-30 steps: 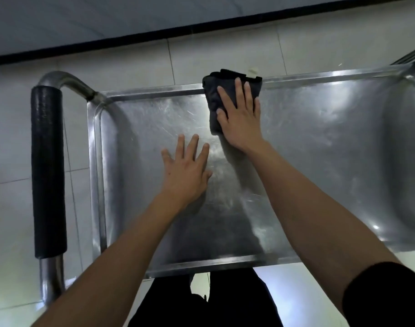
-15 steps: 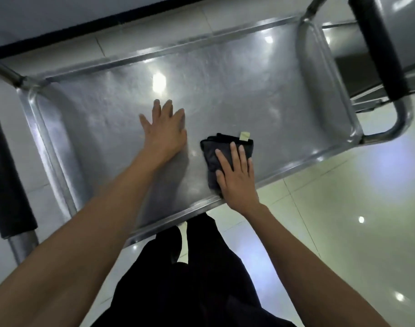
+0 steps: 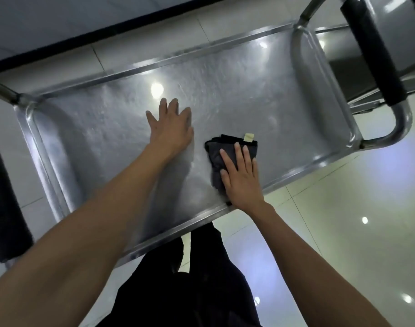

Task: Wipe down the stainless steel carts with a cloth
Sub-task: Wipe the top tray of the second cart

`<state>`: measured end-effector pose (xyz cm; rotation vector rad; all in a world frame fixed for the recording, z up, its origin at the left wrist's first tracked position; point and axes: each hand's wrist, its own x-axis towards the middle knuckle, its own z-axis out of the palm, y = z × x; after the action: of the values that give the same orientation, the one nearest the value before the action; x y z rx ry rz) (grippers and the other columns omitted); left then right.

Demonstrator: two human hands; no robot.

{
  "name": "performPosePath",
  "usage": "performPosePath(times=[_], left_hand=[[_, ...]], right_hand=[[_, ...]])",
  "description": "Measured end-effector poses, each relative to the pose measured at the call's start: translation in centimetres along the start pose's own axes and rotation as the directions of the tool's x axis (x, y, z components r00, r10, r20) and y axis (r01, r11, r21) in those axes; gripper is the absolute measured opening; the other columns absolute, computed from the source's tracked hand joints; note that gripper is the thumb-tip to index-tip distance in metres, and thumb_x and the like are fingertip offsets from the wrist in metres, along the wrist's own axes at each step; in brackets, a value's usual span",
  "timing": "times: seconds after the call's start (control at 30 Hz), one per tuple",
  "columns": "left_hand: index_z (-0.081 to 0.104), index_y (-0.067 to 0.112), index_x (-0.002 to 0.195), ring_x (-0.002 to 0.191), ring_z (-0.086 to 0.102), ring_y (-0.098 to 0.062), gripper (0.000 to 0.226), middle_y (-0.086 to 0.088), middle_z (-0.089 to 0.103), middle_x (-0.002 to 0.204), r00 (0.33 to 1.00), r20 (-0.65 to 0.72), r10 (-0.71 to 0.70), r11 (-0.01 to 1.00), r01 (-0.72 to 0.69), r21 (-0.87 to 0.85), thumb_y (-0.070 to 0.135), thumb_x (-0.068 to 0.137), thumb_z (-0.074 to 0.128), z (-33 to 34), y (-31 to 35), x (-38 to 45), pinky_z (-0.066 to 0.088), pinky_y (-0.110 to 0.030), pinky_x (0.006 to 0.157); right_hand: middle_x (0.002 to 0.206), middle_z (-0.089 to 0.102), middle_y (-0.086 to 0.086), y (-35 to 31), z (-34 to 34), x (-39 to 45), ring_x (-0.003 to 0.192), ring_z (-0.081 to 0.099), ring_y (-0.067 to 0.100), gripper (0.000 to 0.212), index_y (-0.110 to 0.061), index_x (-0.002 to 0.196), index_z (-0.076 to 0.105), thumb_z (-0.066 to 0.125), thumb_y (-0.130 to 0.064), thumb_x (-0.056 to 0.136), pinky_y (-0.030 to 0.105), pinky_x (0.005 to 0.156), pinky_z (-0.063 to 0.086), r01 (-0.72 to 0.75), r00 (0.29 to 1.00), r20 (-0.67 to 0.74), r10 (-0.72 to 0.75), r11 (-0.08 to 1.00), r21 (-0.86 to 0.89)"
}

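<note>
a: cloth (image 3: 227, 151), dark and folded with a pale tag at its far edge, lies on the cart's top tray (image 3: 284, 95), close to the near rim and right of the middle.

b: a second ago it was up against the far rim. it has been drawn across to the near side, so i'd judge one pass over that strip is done.

a: right hand (image 3: 243, 178) presses it flat, fingers straight and close together, palm almost at the near rim. nothing is pinched.

b: and the left hand (image 3: 172, 127)?

a: flat on bare steel just left of the cloth, fingers straight and slightly spread, bracing. it stays about where it was half a second ago.

b: what's left?

a: the tray's right end and its left end look like the next ground, judging by where the cloth lies.

b: anything in the way?

a: the bracing hand covers the middle of the tray. a black-gripped handle (image 3: 371, 50) arches over the right end, another handle (image 3: 3, 197) stands at the left, and a second steel cart (image 3: 397, 17) stands just beyond on the tiled floor (image 3: 343, 232).
</note>
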<state>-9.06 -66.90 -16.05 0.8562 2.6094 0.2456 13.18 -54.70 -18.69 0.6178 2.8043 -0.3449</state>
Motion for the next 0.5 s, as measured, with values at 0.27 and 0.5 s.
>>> performPosePath(times=[0.27,0.5], left_hand=[[0.042,0.025,0.144,0.151,0.007,-0.037,0.050,-0.009,0.021,0.160,0.995,0.037,-0.088,0.995,0.086,0.049,0.043,0.098,0.049,0.2,0.8,0.6,0.023,-0.071,0.109],[0.041,0.025,0.146,0.152,0.005,-0.037,0.055,-0.010,0.019,0.162,0.990,0.030,-0.136,0.986,0.132,0.098,0.048,0.097,0.044,1.0,1.1,0.5,0.022,-0.068,0.111]], right_hand=[[0.167,-0.005,0.006,-1.2,-3.9,14.0,0.154,-0.007,0.026,0.055,-0.036,0.158,0.013,0.024,-0.042,0.105,0.052,0.122,0.005,0.103,0.995,0.000,-0.103,0.995,0.011],[0.167,-0.011,0.007,-4.8,-7.0,27.3,0.153,-0.012,0.026,0.057,-0.034,0.158,0.009,0.024,-0.041,0.104,0.053,0.122,-0.001,0.197,0.980,0.013,-0.197,0.980,0.028]])
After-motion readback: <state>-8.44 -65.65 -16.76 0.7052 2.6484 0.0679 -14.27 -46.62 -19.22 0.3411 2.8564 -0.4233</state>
